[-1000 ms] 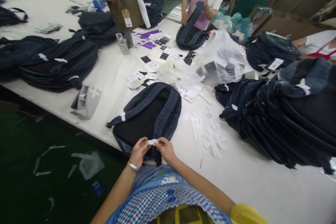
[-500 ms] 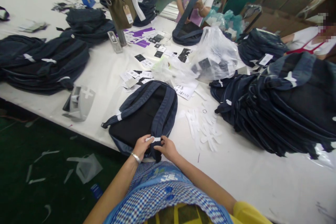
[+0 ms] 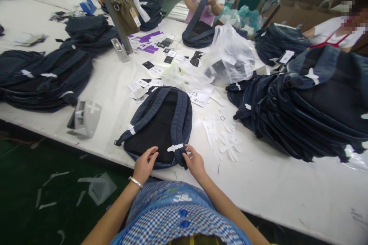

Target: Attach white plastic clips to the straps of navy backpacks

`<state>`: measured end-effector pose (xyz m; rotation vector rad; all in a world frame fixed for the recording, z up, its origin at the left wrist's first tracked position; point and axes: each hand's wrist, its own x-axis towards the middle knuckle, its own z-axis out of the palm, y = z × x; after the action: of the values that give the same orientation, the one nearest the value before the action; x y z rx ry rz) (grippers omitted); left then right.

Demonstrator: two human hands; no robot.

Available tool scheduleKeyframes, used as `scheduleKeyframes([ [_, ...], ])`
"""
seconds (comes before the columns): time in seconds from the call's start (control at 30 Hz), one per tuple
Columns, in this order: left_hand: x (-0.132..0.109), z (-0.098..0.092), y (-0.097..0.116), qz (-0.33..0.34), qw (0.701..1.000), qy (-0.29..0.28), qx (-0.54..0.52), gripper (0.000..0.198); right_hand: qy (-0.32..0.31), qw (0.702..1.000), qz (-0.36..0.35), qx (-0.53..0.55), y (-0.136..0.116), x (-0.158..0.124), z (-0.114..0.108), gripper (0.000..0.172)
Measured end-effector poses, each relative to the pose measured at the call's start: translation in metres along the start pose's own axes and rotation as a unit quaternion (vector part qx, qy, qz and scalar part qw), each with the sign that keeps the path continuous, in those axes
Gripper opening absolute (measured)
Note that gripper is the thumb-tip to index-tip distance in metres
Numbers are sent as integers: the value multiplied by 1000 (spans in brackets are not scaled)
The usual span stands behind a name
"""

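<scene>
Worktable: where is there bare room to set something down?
Mostly bare: the worktable right of the right hand, in front of the backpack stack; also a strip between the grey holder and the nearest backpack. Crowded: beyond that backpack, with tags and a plastic bag.

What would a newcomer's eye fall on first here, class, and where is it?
Probably the dark backpack at the near edge, with the right hand by one strap. To its right looms a big pile of backpacks. Farther back bulges a cloudy plastic bag.
</scene>
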<state>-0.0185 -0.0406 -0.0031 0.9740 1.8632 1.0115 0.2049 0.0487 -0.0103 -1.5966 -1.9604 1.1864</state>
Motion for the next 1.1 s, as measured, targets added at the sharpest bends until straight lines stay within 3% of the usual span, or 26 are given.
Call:
scheduleKeyframes([
  [0.07, -10, -20, -12, 122, 978, -69, 158, 46, 40, 997, -63, -37, -11, -12, -5, 39],
  [0.13, -14, -31, -24, 213, 924, -144, 284, 53, 25, 984, -157, -79, -21, -22, -3, 34],
  [0.23, -6, -40, -36, 282, 853, -178, 400, 60, -75, 943, -290, -143, -31, -30, 14, 35],
  [0.33, 12, -59, -43, 330, 815, -193, 435, 67, -94, 922, -316, -204, -29, -29, 38, 50],
  [0.47, 44, -95, -54, 379, 783, -207, 447, 69, -54, 912, -339, -227, -8, -21, 57, 42],
  [0.57, 65, -107, -62, 409, 761, -239, 443, 74, -14, 890, -391, -234, 14, -19, 63, 38],
  [0.73, 86, -104, -73, 440, 733, -250, 455, 66, 15, 872, -431, -230, 41, -19, 70, 39],
  [0.97, 84, -96, -96, 540, 683, -173, 461, 46, 29, 848, -473, -239, 59, -22, 79, 39],
  [1.1, 78, -91, -103, 561, 709, -158, 398, 31, 69, 851, -462, -241, 47, -25, 84, 31],
])
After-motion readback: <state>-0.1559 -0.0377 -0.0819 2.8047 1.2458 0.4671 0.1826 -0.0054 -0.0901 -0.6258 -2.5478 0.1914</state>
